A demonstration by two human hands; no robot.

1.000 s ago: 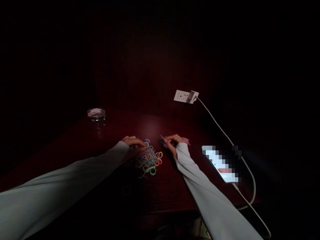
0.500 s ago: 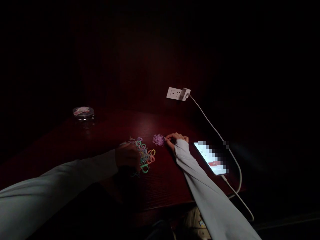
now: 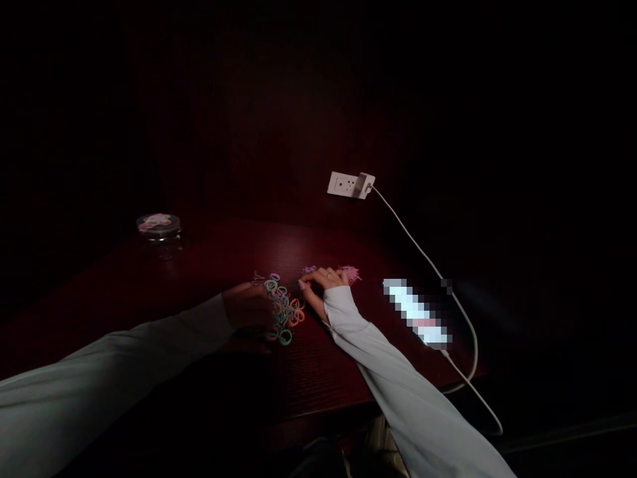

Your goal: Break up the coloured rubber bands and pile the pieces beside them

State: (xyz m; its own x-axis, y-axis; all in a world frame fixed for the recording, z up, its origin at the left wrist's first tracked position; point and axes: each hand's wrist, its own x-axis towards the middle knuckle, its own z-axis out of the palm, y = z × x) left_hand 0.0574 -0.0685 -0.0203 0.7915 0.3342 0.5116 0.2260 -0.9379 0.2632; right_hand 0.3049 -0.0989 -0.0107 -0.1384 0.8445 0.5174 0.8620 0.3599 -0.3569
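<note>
Handling coloured bands (image 3: 283,309), centre of frame | left hand (image 3: 249,307) curled, right hand (image 3: 321,283) half-curled; too dim, cannot tell grip | better pinch each singly

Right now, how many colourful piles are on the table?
3: multicoloured pile at the left hand, purple pile just beyond the right hand, pink pile to its right; others may be hidden.

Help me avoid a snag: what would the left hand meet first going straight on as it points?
Likely the pile of coloured bands, just beyond the left hand; dim light hides whether they touch.
</note>
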